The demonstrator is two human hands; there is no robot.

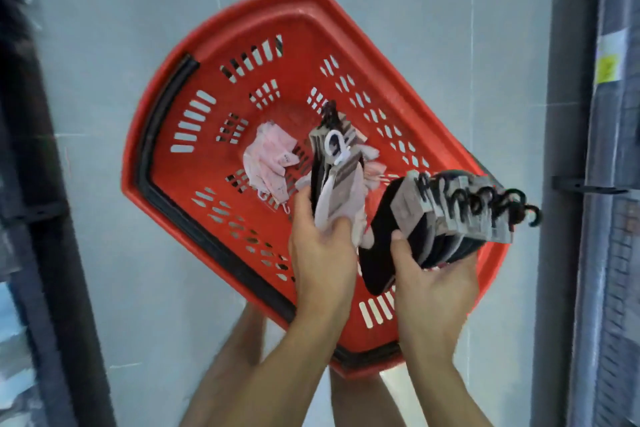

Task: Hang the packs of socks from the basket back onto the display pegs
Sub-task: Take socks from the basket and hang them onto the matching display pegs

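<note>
A: Left hand (322, 253), centre: fingers curled round a small bunch of sock packs (341, 191), pale and dark, with a white hook (338, 149) at its top. The bunch stands above the inside of the red basket (214, 35).

B: And the right hand (433, 284)?

A: It grips a thick stack of dark sock packs (446, 218), thumb on the near face. The black hooks (491, 204) fan out past the basket's right rim, toward the grey upright (561, 149).

B: What lies in the basket?

A: A loose heap of pink socks (268, 163) on the perforated bottom, left of the bunch; whether the two touch cannot be told. A black handle (161, 135) lies folded along the left rim.

B: Room at the edges?

A: Pale tiled floor (104, 80) shows beyond the basket's left, far and right rims. A dark shelf frame (45, 184) bounds the left side, the grey upright the right. The basket stands apart from both.
</note>
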